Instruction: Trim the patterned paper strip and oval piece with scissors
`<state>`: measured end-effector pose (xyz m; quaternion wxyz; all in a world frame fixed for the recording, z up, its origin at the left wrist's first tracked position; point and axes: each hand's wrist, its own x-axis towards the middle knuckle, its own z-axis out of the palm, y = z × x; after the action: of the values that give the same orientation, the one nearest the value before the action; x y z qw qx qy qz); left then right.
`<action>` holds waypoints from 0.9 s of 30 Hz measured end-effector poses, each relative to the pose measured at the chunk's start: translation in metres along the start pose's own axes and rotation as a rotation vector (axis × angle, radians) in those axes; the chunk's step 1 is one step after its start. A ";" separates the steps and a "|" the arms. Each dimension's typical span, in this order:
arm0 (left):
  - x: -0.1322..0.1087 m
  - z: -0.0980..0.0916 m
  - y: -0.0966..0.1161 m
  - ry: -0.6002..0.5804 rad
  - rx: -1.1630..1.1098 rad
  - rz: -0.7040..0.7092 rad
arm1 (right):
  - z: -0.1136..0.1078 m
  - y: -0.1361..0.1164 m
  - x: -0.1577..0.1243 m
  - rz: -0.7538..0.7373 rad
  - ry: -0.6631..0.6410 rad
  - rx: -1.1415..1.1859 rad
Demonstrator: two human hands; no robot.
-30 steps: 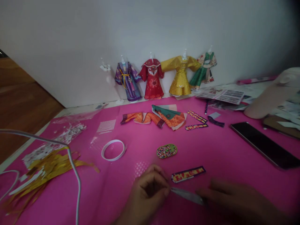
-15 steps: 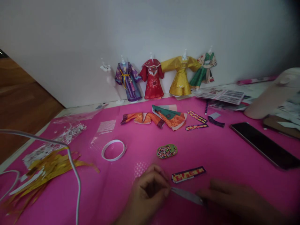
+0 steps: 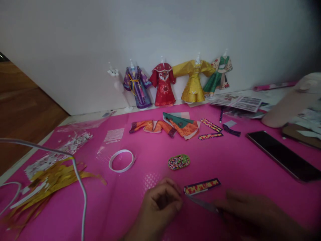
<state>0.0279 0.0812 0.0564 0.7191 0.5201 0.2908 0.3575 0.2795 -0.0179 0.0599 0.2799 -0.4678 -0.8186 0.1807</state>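
My left hand (image 3: 160,201) is closed, thumb and index finger pinched together; whatever lies between the fingertips is too small or too dark to make out. A slim pointed metal tool (image 3: 202,203) is gripped in my right hand (image 3: 248,211), which is blurred and dim. The tool points left, and its tip sits between my left fingertips and a patterned strip (image 3: 202,186). That strip, yellow and red with a dark purple border, lies flat just above the tool, a pale edge showing along its lower side. Above it rests an oval tray of small coloured beads (image 3: 179,162).
A white tape ring (image 3: 121,161), a phone (image 3: 283,154) and orange garment pieces (image 3: 152,127) lie on the pink mat (image 3: 120,204). Dressed miniature stands (image 3: 164,85) line the wall. A grey cable (image 3: 81,187) crosses gold scraps (image 3: 55,175) at left. A pale bottle (image 3: 288,103) stands at right.
The tool's tip has moved slightly up and right, away from my left fingertips to the strip's lower left end. My right hand has shifted slightly. My left hand stays almost where it was.
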 end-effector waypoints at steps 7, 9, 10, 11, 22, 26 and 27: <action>-0.001 0.001 0.003 0.040 -0.045 -0.067 | -0.010 -0.007 0.008 -0.009 0.027 0.010; -0.001 0.002 0.005 0.027 -0.043 -0.067 | -0.011 -0.007 0.007 -0.010 0.009 -0.016; -0.002 0.002 0.005 0.016 -0.033 -0.059 | -0.011 -0.006 0.006 -0.016 0.002 -0.027; -0.002 0.002 0.006 0.007 -0.020 -0.046 | -0.010 -0.005 0.005 -0.022 -0.010 -0.038; -0.002 0.000 0.001 -0.040 0.067 0.098 | -0.008 0.000 -0.001 -0.075 -0.076 -0.171; -0.003 0.001 0.003 -0.054 0.082 0.097 | -0.006 -0.001 -0.002 -0.083 -0.058 -0.215; -0.003 0.001 0.003 -0.057 0.087 0.090 | -0.005 -0.002 -0.001 -0.089 -0.053 -0.219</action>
<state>0.0263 0.0792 0.0599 0.6870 0.5733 0.2619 0.3617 0.2823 -0.0196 0.0645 0.2133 -0.4539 -0.8605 0.0897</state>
